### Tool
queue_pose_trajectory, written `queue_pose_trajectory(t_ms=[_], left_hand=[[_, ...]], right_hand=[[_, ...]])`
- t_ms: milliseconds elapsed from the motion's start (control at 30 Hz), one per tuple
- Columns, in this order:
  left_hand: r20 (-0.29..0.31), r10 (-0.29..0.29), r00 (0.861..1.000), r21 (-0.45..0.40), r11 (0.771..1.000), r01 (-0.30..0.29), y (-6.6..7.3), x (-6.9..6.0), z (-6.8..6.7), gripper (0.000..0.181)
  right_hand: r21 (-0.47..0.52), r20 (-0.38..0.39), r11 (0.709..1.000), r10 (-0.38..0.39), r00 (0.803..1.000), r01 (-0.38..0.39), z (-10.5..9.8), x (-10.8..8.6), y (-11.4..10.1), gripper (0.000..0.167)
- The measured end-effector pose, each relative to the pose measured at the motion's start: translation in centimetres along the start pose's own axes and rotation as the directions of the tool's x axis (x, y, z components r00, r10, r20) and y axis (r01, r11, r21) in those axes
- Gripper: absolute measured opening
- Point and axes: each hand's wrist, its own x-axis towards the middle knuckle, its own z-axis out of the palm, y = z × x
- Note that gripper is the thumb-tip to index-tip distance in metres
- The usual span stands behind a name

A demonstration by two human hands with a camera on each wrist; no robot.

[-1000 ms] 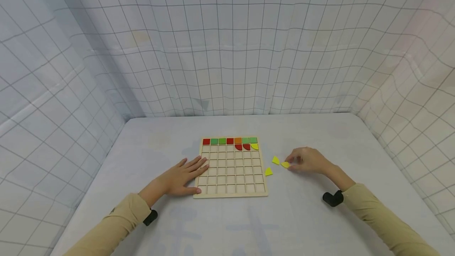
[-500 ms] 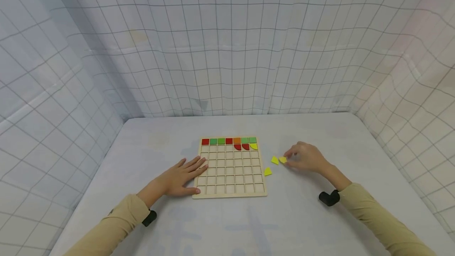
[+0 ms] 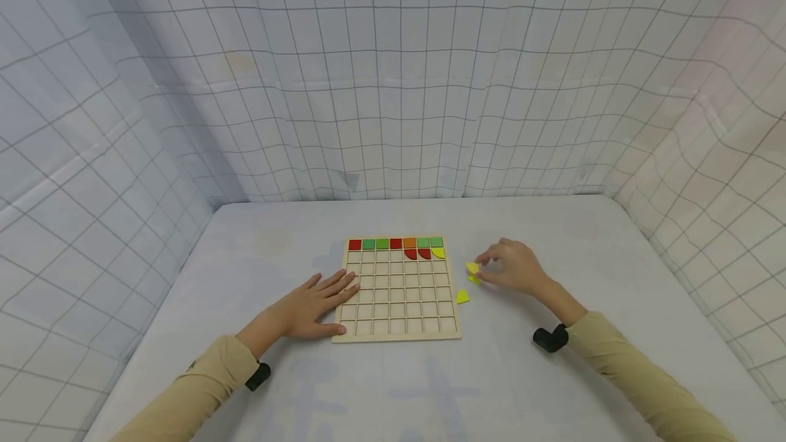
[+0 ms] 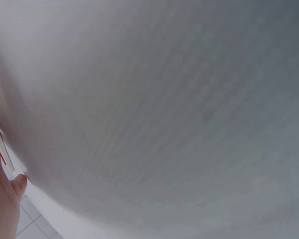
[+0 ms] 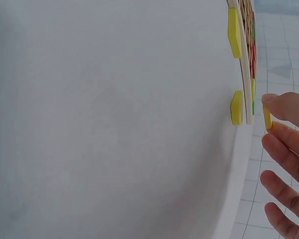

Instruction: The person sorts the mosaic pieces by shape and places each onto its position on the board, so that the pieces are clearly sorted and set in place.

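Observation:
A wooden grid board (image 3: pixel 389 295) lies on the table. Square tiles in red, green and orange fill its far row; two red quarter-circle tiles (image 3: pixel 424 254) and a yellow one (image 3: pixel 438 252) sit at the right of the second row. My left hand (image 3: pixel 313 305) lies flat with spread fingers over the board's left edge. Between thumb and fingertip, my right hand (image 3: pixel 512 267) pinches a yellow quarter-circle tile (image 5: pixel 267 117), raised just right of the board. Below it a loose yellow tile (image 5: pixel 236 107) is partly hidden in the head view; another yellow tile (image 3: pixel 463 297) lies by the board's right edge.
A white cloth covers the table (image 3: pixel 393 387). White curtains with a dark grid pattern (image 3: pixel 393 87) hang behind and on both sides. A black wrist device (image 3: pixel 550 338) sits under the right sleeve, and another black device (image 3: pixel 258 376) under the left.
Carrying the yellow quarter-circle tile, my right hand has moved left and up from the table, over the nearer loose yellow tile. The left hand stays put.

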Motion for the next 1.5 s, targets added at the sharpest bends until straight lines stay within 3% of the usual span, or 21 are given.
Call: queue_pose_trajectory(t_ms=[433, 833, 1267, 1500], left_hand=[[-0.026, 0.031, 0.999, -0.001, 1.0, -0.031, -0.1, 0.1, 0.0, 0.078], [-0.008, 0.015, 1.0, -0.004, 1.0, -0.015, 0.0, 0.1, -0.1, 0.079], [-0.036, 0.031, 0.999, -0.018, 0.999, -0.032, -0.1, -0.1, 0.2, 0.079], [-0.021, 0.017, 1.0, -0.011, 1.0, -0.017, 0.1, -0.1, -0.1, 0.079]], right_hand=[[0.042, 0.03, 0.999, 0.019, 0.999, -0.02, 0.7, 2.9, -2.6, 0.025], [0.08, 0.086, 0.994, 0.068, 0.994, -0.075, 1.9, 5.3, -4.6, 0.026], [0.081, 0.132, 0.994, 0.06, 0.989, -0.071, 3.2, 7.4, -6.4, 0.024], [0.058, 0.105, 0.998, 0.016, 0.994, -0.022, 3.9, 8.3, -7.1, 0.025]])
